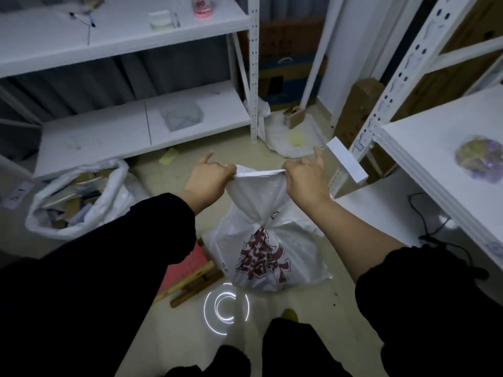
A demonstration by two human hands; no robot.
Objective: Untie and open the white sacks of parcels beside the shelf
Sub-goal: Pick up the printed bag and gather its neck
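Observation:
A white sack [261, 246] with dark red printing stands on the floor in front of me, cinched at its neck about halfway up. My left hand [208, 176] and my right hand [304, 176] each pinch the top hem of the sack and stretch it taut between them. A second white sack [81, 197] sits at the left beside the shelf, its mouth open, with cardboard parcels showing inside. A third white sack [288, 134] lies flattened on the floor farther back, near the shelf post.
A white metal shelf [122, 131] runs along the left and back. Another white shelf [441, 148] stands at the right, a black cable lying on its lower board. A pink board and wooden sticks [190, 278] lie on the floor by the sack. Cardboard boxes stand behind.

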